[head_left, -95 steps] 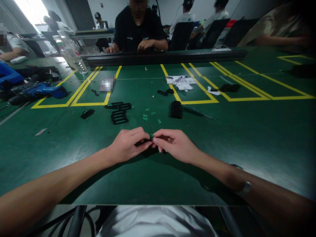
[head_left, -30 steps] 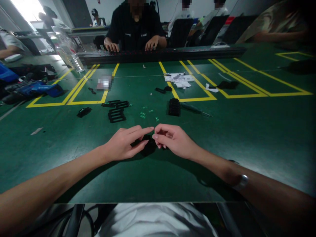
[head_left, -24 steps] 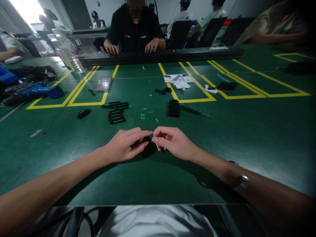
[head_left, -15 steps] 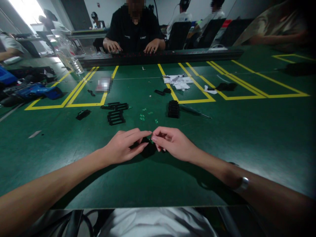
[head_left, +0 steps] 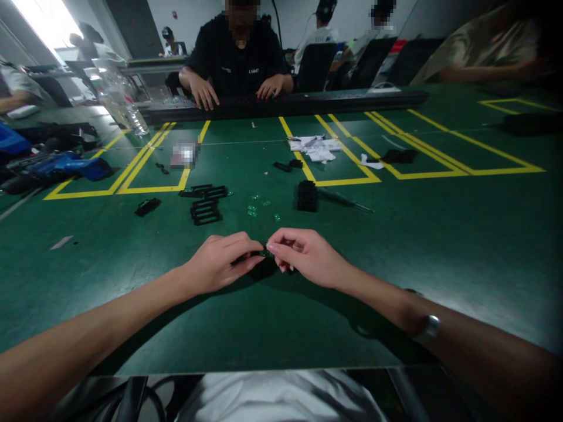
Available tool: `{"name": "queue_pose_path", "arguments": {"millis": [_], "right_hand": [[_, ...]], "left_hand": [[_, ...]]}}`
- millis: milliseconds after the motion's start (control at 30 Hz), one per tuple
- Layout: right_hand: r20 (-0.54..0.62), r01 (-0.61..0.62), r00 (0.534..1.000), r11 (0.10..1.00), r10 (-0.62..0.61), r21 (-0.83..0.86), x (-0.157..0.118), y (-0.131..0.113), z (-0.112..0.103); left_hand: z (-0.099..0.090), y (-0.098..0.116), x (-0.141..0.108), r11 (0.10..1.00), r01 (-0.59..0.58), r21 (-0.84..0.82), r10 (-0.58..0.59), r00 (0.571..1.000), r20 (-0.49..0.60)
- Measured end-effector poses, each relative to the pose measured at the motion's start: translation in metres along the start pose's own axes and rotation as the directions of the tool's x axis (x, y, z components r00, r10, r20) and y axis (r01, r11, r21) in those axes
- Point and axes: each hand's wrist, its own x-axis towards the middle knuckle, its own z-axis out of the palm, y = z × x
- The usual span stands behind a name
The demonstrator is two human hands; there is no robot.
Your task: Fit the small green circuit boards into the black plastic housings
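Observation:
A small green circuit board (head_left: 266, 254) is held between my two hands, just above the table. My left hand (head_left: 222, 261) pinches its left side between thumb and index finger. From the other side, my right hand (head_left: 305, 255) closes thumb and fingertips on it, with the remaining fingers curled under. Fingers cover most of the piece. Beyond my hands lie several loose green boards (head_left: 252, 211). Slotted black plastic frames (head_left: 206, 212) are to their left, and a stack of black parts (head_left: 307, 196) sits to their right.
A screwdriver (head_left: 345, 199) lies beside the stack. White paper scraps (head_left: 314, 146), a blue power tool (head_left: 74, 170) and plastic bottles (head_left: 138, 120) are farther off. Yellow tape (head_left: 153, 189) marks the green table. Across a long black bar (head_left: 352, 104) sits a person in black.
My left index finger and thumb have come together onto the green board, having been apart before. The right hand stays nearly in place. The person opposite has shifted a hand forward.

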Motion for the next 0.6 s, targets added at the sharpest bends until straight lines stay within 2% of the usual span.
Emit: {"name": "queue_pose_path", "arguments": {"millis": [167,267,433,600], "right_hand": [[-0.001,-0.011,1.0,1.0,0.011,0.008,0.0002,-0.0028,-0.0012],[-0.012,-0.015,1.0,1.0,0.015,0.003,0.0006,-0.0036,-0.0014],[-0.029,-0.028,0.999,1.0,0.028,0.01,0.0008,-0.0035,-0.0015],[-0.067,-0.005,0.998,1.0,0.007,0.025,-0.0002,-0.0019,-0.0014]], "left_hand": [[-0.0019,0.0017,0.0017,0.999,0.032,-0.008,-0.032,0.995,-0.095],[-0.0023,0.0013,0.0017,0.998,0.046,-0.03,-0.049,0.993,-0.108],[-0.0032,0.0019,0.0025,0.997,0.064,-0.035,-0.066,0.996,-0.065],[-0.0033,0.0022,0.0031,0.989,0.145,0.038,-0.147,0.987,0.057]]}}
